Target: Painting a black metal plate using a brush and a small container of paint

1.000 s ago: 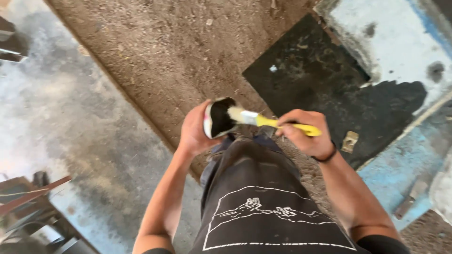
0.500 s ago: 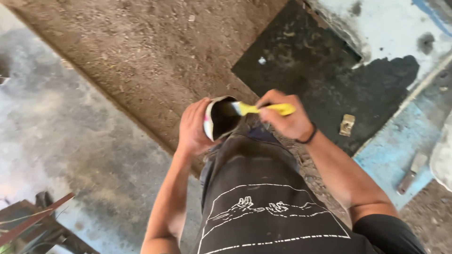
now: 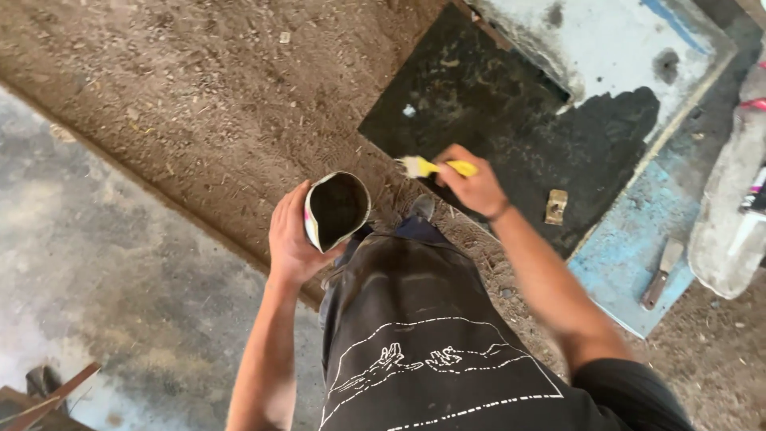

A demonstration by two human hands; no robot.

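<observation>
The left hand (image 3: 291,239) gripped a cut-open can (image 3: 337,211) of dark coating, tilted. The right hand (image 3: 472,185) clasped a yellow-handled brush (image 3: 435,168) just beyond it, above the black panel (image 3: 479,120). Holding the can level would probably prevent drips.

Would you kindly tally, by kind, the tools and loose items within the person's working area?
Paintbrushes: 1, yellow-handled brush in right hand
Tins: 1, dented tin in left hand
Scrapers: 1, scraper on blue panel
Small metal plates: 1, brass plate
Total: 4
</observation>
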